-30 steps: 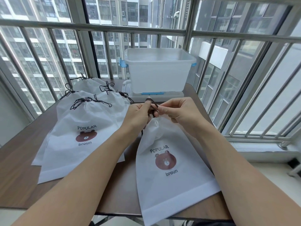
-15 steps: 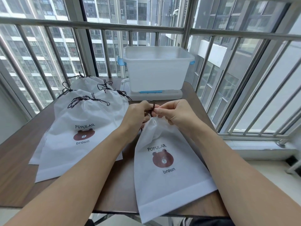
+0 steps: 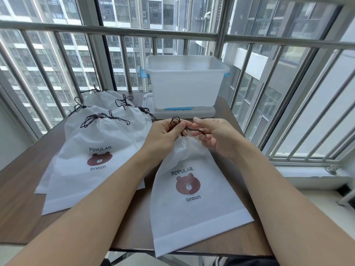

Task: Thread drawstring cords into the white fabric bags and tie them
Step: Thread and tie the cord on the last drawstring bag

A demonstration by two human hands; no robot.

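A white fabric bag [image 3: 194,210] printed with a brown bear lies on the wooden table in front of me, its mouth gathered under my hands. My left hand [image 3: 163,135] pinches a small loop of the dark drawstring cord [image 3: 176,120] above the bag's mouth. My right hand [image 3: 213,135] pinches the cord's other strand, which runs sideways between the two hands. To the left lies a pile of several white bags [image 3: 92,150] with tied dark cords at their tops.
A translucent plastic storage box [image 3: 184,83] with blue latches stands on its lid at the back of the wooden table [image 3: 23,208]. Metal window bars [image 3: 288,102] run behind and to the right. The table's front edge is close to me.
My hands have drawn slightly apart, pulling the cord out sideways between them. A small loop now stands up above my left fingers. The bag's mouth stays gathered.
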